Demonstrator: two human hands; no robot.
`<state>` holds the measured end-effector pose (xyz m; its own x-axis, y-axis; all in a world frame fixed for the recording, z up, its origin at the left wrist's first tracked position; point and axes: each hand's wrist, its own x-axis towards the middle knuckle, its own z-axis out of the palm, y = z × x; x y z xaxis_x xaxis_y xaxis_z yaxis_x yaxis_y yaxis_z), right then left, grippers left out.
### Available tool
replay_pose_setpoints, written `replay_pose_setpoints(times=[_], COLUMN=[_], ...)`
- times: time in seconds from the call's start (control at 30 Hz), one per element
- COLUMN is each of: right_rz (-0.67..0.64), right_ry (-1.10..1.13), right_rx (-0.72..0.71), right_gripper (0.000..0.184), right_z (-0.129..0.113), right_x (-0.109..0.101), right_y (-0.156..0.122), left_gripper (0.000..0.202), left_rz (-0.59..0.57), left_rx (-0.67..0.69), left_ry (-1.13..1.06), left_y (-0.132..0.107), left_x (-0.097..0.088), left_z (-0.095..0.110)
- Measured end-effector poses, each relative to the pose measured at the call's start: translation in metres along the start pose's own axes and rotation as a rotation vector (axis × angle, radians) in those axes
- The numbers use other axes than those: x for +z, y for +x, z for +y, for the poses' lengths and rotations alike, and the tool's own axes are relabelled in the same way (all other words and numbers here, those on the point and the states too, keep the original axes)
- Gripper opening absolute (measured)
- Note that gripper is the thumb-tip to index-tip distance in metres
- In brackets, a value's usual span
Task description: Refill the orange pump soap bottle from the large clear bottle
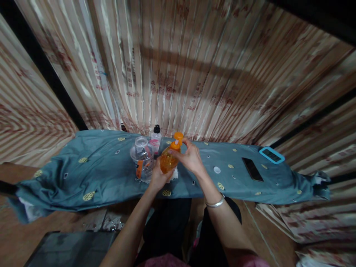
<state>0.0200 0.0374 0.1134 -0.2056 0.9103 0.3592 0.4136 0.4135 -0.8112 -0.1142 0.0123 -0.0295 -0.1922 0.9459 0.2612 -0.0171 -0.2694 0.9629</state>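
Over the blue cloth (83,174), my left hand (159,177) wraps the orange pump bottle (168,159) low, my right hand (190,157) pinches its pump head (178,139); a hard twist could slop liquid or knock the clear jar (142,157) just beside
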Motion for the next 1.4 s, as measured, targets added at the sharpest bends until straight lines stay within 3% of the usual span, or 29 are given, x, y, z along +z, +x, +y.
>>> replay_pose_setpoints(times=[0.07,0.17,0.27,0.37,0.47,0.57,0.67,0.8,0.93,1.03,1.1,1.27,1.4], right_rz=[-0.086,-0.185,-0.099,0.003,-0.073,-0.16,-0.095,0.058,-0.029,-0.129,-0.112,0.07,0.024], right_ry=[0.063,0.099,0.023,-0.043,-0.004,0.047,0.002,-0.089,-0.056,-0.013,-0.03,-0.124,-0.104], right_rx=[-0.057,-0.112,-0.067,-0.021,-0.059,-0.113,-0.082,-0.026,-0.079,-0.132,-0.124,-0.059,-0.077], right_gripper=[0.052,0.036,0.033,0.045,0.056,0.041,0.03,0.039,0.05,0.037,0.027,0.025,0.038], right_z=[0.002,0.003,-0.001,-0.006,-0.005,0.0,0.0,-0.004,-0.002,0.001,0.0,-0.006,-0.002], right_x=[-0.004,-0.007,-0.003,0.001,-0.002,-0.004,0.0,0.008,0.001,-0.005,-0.004,0.008,0.007], right_y=[0.001,0.004,0.004,0.002,0.003,0.005,0.004,0.0,0.001,0.003,0.003,-0.001,-0.002], left_gripper=[0.063,0.062,0.062,0.06,0.063,0.065,0.064,0.064,0.062,0.063,0.063,0.062,0.061], left_rz=[0.002,0.033,0.045,0.034,0.019,0.022,0.021,0.026,0.023,0.045,0.041,0.029,0.047], left_rx=[0.003,0.024,0.018,0.016,0.004,-0.01,-0.013,-0.024,-0.039,-0.019,-0.014,-0.013,-0.013], left_ry=[0.004,0.025,0.044,0.034,0.0,0.013,0.016,0.016,0.038,0.06,0.048,0.04,0.063], left_y=[0.0,0.0,0.001,0.001,0.001,0.001,0.0,0.0,0.0,0.0,0.0,-0.001,-0.001], left_x=[0.0,-0.001,-0.001,-0.001,-0.002,-0.002,-0.001,-0.001,-0.002,-0.003,-0.002,-0.001,0.0], left_z=[0.001,0.002,0.002,0.002,0.002,0.003,0.006,0.008,0.007,0.007,0.007,0.009,0.009])
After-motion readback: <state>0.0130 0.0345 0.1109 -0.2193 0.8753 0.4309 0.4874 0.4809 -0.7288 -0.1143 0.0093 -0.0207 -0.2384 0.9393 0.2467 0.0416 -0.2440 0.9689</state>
